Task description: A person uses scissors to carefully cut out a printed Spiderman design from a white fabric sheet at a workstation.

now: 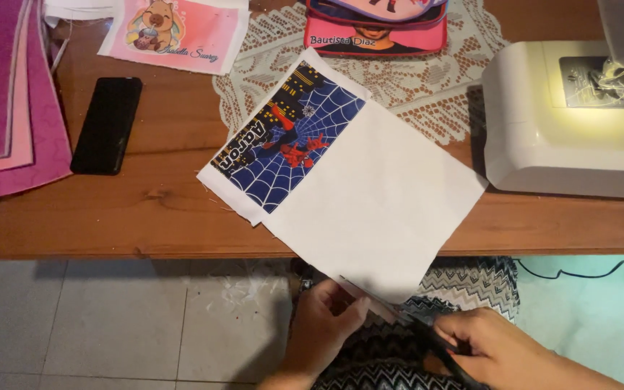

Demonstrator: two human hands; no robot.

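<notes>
Left hand (324, 325) pinches white fabric sheet (370, 195) printed with a blue web panel.

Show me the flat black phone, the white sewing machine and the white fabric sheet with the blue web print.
flat black phone (107, 124), head view, screen middle
white sewing machine (543, 141), head view, base top
white fabric sheet (384, 202), head view, plain part

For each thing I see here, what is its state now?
White fabric panel: flat, overhanging the table edge.
Left hand: pinching the fabric's lower edge.
Right hand: gripping dark scissors at that edge.
Phone: screen dark.
Sewing machine: lamp on.
</notes>
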